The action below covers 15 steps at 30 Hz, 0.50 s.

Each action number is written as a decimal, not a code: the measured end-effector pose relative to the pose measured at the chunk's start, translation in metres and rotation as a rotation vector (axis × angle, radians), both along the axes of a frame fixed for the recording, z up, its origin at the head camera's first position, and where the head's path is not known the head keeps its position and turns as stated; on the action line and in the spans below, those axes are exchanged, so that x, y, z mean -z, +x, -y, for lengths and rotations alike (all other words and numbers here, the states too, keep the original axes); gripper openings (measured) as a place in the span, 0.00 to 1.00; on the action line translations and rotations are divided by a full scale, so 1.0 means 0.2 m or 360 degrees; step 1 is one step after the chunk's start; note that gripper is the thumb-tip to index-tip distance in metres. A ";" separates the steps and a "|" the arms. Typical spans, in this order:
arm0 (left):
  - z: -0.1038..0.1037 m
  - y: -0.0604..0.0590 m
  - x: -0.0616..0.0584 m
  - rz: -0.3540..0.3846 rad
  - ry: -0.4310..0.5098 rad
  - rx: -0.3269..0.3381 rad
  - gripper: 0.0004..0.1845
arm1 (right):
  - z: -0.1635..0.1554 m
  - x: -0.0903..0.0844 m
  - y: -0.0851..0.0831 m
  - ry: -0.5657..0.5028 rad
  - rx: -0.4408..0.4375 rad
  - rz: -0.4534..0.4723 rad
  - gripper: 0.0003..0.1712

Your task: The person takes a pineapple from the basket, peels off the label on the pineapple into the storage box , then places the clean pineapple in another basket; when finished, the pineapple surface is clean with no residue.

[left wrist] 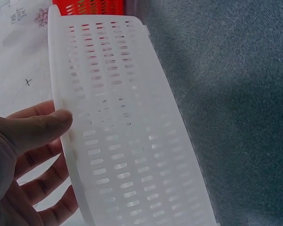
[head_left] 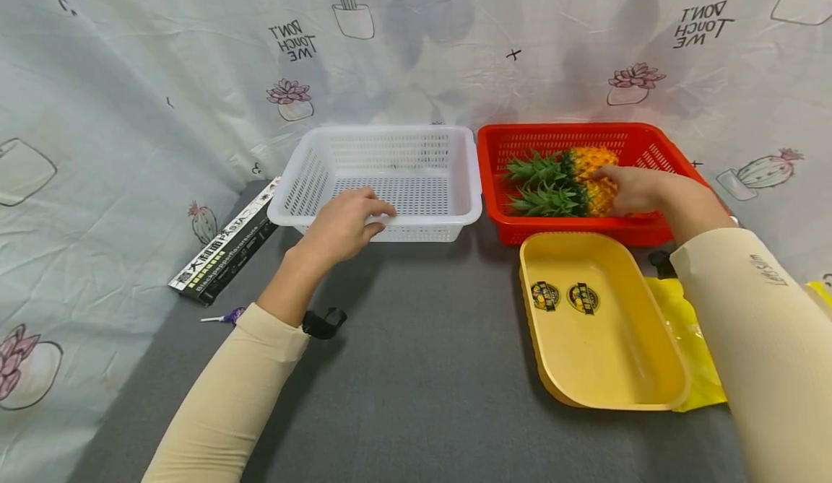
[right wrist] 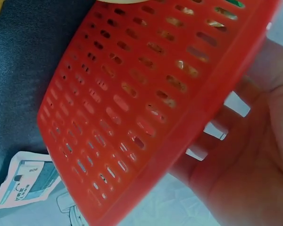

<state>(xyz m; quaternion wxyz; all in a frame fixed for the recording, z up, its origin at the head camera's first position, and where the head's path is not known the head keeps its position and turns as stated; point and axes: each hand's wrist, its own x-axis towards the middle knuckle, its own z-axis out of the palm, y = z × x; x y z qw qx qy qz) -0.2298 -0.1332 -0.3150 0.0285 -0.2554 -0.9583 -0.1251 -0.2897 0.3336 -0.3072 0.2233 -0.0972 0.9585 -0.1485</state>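
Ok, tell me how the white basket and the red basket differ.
The white basket holds nothing that shows; the red basket holds two pineapples. The left hand grips the white basket's near rim, while the right hand reaches inside the red basket and touches a pineapple. The white one stands left of the red one. Both are slotted plastic, rectangular, similar in size, side by side on the grey table.

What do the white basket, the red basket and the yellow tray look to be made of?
White basket: thin moulded plastic, slightly translucent, with slotted walls. Red basket: likely the same plastic, opaque and a bit glossy, also slotted. Yellow tray: probably hard plastic, smooth with a soft sheen, solid walls, two round stickers inside.
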 end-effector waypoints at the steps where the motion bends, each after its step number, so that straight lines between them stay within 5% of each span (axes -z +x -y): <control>1: 0.00 0.00 0.00 0.0000 0.0002 -0.0001 0.14 | 0.00 0.00 0.01 -0.0011 -0.0003 0.0000 0.45; 15: -0.01 -0.01 0.07 -0.0163 0.0001 0.0054 0.15 | 0.05 0.01 0.14 -0.0030 -0.0005 -0.0337 0.40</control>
